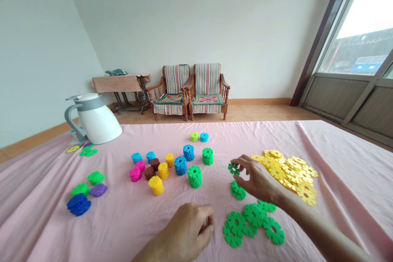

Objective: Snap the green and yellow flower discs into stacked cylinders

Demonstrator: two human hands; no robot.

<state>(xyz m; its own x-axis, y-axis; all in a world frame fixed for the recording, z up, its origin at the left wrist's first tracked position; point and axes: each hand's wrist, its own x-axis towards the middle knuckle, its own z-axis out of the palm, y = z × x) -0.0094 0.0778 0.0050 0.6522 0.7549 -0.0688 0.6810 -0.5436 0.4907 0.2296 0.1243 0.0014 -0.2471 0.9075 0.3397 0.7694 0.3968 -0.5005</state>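
Observation:
My right hand [259,180] pinches a small green snowflake disc [233,168] between thumb and fingertips, just above the pink cloth [337,163]. Below it lies a short green stack [238,191], and nearer me several loose green discs [253,223] lie flat. My left hand [190,227] rests on the cloth to their left, fingers curled into a loose fist; what it holds, if anything, is hidden. A pile of yellow discs [290,172] lies right of my right hand. A taller green stack [194,176] stands to the left of the held disc.
Several coloured stacks [162,168] stand mid-table: yellow, blue, pink, brown, green. Blue, green and purple stacks [86,196] sit at the left. A white jug [95,118] stands at the far left corner. Two wooden armchairs [190,90] are behind.

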